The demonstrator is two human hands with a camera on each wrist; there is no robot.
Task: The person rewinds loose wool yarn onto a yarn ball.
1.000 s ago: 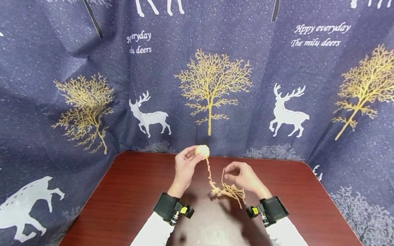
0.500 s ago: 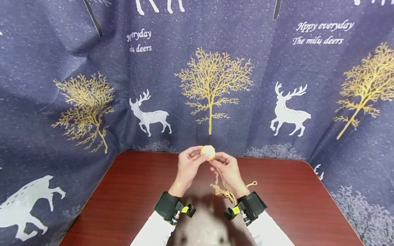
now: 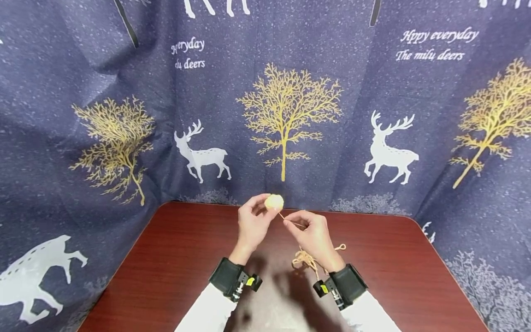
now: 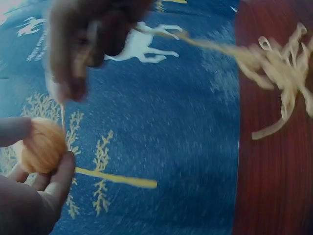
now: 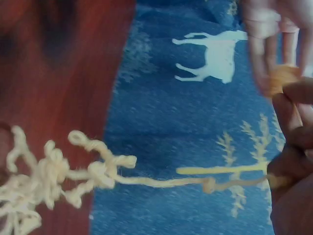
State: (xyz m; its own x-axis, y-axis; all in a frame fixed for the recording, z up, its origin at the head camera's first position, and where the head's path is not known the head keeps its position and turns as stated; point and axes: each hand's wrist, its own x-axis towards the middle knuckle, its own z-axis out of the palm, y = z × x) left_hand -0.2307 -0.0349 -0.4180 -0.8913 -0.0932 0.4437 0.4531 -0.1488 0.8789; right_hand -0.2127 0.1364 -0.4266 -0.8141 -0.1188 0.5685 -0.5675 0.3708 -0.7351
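Note:
A small ball of yellow-orange yarn (image 4: 43,146) is held between the thumb and fingers of my left hand (image 3: 251,225). From it a short strand runs taut to my right hand (image 3: 312,233), which pinches the yarn between thumb and fingertips, a little right of the ball. Beyond the right hand the strand carries on to a loose, looped tangle of yarn (image 5: 51,176), which hangs below that hand in the head view. In the left wrist view the right hand is blurred and sits above the ball.
Under both hands is a reddish-brown table (image 3: 174,258) with rounded far corners. Behind it hangs a dark blue cloth (image 3: 249,152) printed with trees and white deer. Each wrist wears a black strap with a small camera (image 3: 253,282).
The right hand came in to the ball from the right, then drew back a little with the strand pinched. The left hand kept the ball nearly in place. The tangle shifted with the strand.

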